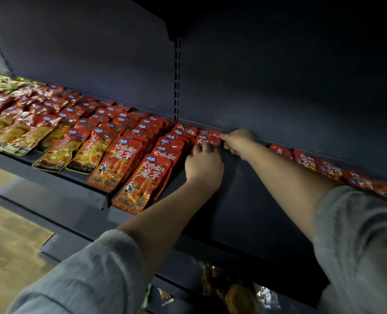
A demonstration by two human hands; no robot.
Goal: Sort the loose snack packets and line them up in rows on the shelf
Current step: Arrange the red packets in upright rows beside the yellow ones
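Observation:
Rows of red snack packets (142, 168) lie in overlapping lines on the dark shelf (251, 200). At the back of the shelf, just right of those rows, lies a small red packet (207, 141) on top of another. My left hand (205, 163) grips its near edge with curled fingers. My right hand (237, 141) pinches its right edge. A string of loose red packets (328, 167) lies along the back wall to the right, partly hidden behind my right arm.
Orange and yellow packets (11, 128) fill the shelf's left end. A slotted upright (177, 80) splits the back panel. The lower shelf holds brown and clear packets (231, 288). A tan floor (7, 241) shows at lower left.

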